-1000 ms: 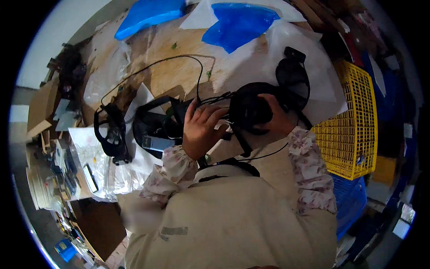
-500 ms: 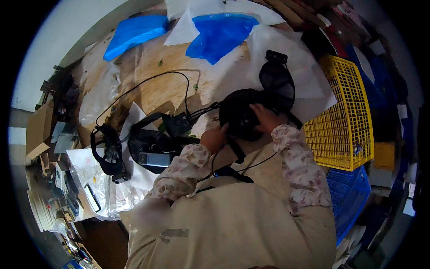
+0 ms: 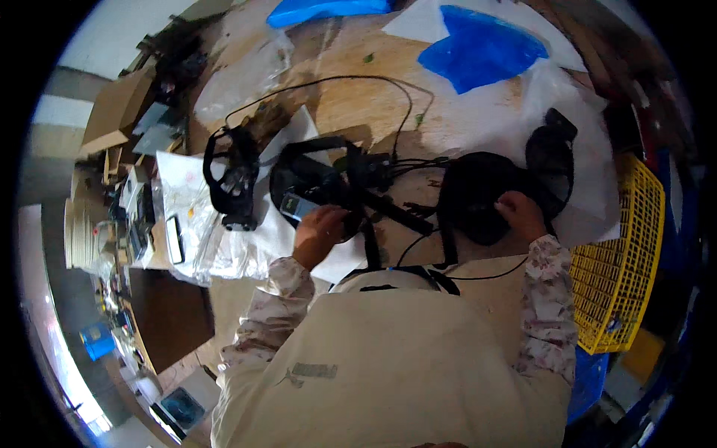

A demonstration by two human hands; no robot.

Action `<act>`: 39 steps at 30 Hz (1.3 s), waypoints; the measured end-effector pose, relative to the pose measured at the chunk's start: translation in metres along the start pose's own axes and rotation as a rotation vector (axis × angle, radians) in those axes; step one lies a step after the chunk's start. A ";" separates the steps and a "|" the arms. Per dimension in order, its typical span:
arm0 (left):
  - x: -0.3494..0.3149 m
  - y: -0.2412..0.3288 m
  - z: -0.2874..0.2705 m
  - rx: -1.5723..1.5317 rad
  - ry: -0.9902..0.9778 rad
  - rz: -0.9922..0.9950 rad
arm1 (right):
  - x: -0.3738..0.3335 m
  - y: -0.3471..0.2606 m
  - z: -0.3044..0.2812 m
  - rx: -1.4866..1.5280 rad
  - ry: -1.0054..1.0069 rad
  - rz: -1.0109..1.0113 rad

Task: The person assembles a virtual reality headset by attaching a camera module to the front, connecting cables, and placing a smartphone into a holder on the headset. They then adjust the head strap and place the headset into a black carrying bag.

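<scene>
My left hand (image 3: pixel 320 235) is at the near edge of a black strapped bag (image 3: pixel 280 179), beside a small silver-grey boxy device (image 3: pixel 297 207). Its fingers are bent together, and whatever they hold is hidden. Over on the right, my right hand (image 3: pixel 523 215) grips the near right side of a rounded black bag (image 3: pixel 474 187) with its fingers curled. Black cables (image 3: pixel 418 166) run between the two bags. A black strap (image 3: pixel 399 216) slants toward me. Left of the strapped bag lies a black head-strap rig (image 3: pixel 235 175) with a small dark block at its lower end.
Blue plastic sheets (image 3: pixel 482 48) and clear film (image 3: pixel 246 78) lie on the far side of the wooden table (image 3: pixel 351 56). A yellow plastic crate (image 3: pixel 620 261) stands at the right. To the left are a white-edged phone (image 3: pixel 175 239), clear bags (image 3: pixel 205 250) and a cardboard box (image 3: pixel 116 112).
My view has swung left, so everything sits further right in it. My left hand has moved from the rounded bag to the strapped bag beside the device. My right hand stays on the rounded bag.
</scene>
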State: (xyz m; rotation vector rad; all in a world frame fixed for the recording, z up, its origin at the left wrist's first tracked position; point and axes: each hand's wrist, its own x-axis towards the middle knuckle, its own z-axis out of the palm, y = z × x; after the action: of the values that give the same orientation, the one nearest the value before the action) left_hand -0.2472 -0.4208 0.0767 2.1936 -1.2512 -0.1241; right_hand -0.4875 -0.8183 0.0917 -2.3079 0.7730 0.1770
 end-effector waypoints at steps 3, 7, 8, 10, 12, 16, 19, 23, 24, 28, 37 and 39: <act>-0.021 -0.037 -0.020 0.201 -0.030 -0.111 | 0.003 -0.008 0.006 -0.253 0.155 -0.338; 0.006 -0.051 -0.024 0.179 -0.012 -0.031 | 0.009 0.006 0.013 -0.183 0.180 -0.304; 0.015 -0.049 -0.023 0.180 -0.030 0.017 | 0.012 0.014 0.016 -0.098 0.175 -0.266; 0.020 -0.038 0.000 0.175 -0.100 0.144 | 0.011 0.017 0.001 -0.037 0.182 -0.156; 0.025 -0.026 0.017 0.181 -0.182 0.289 | 0.011 0.002 -0.010 -0.039 0.208 -0.008; 0.035 -0.016 0.031 0.263 -0.318 0.477 | 0.003 0.019 -0.017 -0.124 0.272 -0.055; 0.039 -0.023 0.038 0.321 -0.335 0.346 | 0.000 0.020 0.000 -0.341 0.199 -0.275; 0.042 -0.024 0.031 0.388 -0.483 0.244 | 0.008 -0.001 0.033 -0.564 0.089 -0.277; 0.047 -0.024 0.028 0.383 -0.526 0.200 | 0.012 -0.004 0.038 -0.592 0.080 -0.252; 0.047 -0.037 0.014 0.307 -0.353 0.189 | 0.023 -0.010 0.029 -0.461 -0.011 -0.170; 0.063 -0.064 -0.015 0.380 -0.416 -0.080 | -0.001 -0.073 -0.014 -0.242 0.466 -0.349; 0.059 -0.071 -0.017 0.401 -0.476 -0.045 | -0.004 -0.079 -0.017 -0.160 0.482 -0.365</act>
State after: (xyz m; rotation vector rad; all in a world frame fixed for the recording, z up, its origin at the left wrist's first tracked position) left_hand -0.1548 -0.4346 0.0637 2.6369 -1.5913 -0.4729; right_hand -0.4472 -0.7810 0.1504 -2.6342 0.5583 -0.5147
